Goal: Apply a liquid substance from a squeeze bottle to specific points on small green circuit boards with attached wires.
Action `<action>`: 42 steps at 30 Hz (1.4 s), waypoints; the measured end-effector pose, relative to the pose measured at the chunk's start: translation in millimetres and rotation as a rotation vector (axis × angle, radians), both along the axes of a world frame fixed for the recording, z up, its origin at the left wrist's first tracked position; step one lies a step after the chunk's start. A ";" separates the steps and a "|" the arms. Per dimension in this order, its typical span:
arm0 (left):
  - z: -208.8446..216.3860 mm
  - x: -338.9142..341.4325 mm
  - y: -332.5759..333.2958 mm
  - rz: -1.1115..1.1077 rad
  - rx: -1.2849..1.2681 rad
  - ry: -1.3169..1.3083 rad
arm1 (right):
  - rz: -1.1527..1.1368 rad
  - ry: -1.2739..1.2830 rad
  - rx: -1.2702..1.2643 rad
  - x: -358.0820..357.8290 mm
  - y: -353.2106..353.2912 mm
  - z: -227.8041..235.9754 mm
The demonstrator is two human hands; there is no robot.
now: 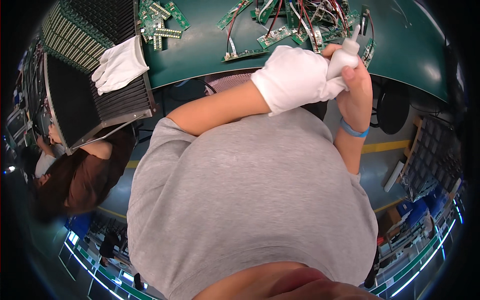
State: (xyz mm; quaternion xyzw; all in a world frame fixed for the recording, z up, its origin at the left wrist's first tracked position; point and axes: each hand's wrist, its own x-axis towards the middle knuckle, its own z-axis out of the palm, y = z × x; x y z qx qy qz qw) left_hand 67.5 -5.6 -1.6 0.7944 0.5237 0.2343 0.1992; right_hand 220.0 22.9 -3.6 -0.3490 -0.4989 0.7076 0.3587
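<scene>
My right hand (357, 92) is bare, with a blue band round its wrist. Its thumb and a finger close round a small white squeeze bottle (343, 61), whose thin nozzle points up and away from me. My left hand (296, 77) wears a white glove and reaches across my body to the bottle's lower part. Its fingers look curled against the bottle and my right palm, but they are mostly hidden, and what they grip does not show. Just beyond both hands lie green circuit boards (275, 36) with red, black and white wires, on a green table (200, 60).
At left a black slotted rack (75, 105) carries rows of boards (75, 45); a white glove (120, 65) lies on it. More small boards (167, 33) lie beside it. A person in brown (87, 175) is beside the rack. A black stool (392, 107) stands under the table at right.
</scene>
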 end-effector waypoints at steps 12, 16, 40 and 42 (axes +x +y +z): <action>1.5 -108.9 27.0 0.668 -0.073 0.163 | -0.131 0.083 0.026 23.3 0.2 -6.8; -8.2 -102.8 30.1 0.703 -0.323 0.311 | -0.250 0.250 0.079 25.1 3.6 -3.4; 0.4 -112.7 -15.9 0.588 -0.342 -0.612 | -0.377 1.188 -0.446 77.3 71.8 17.6; 1.0 -106.3 -16.8 0.435 -0.236 -0.855 | -0.351 1.219 -0.398 78.6 77.9 24.5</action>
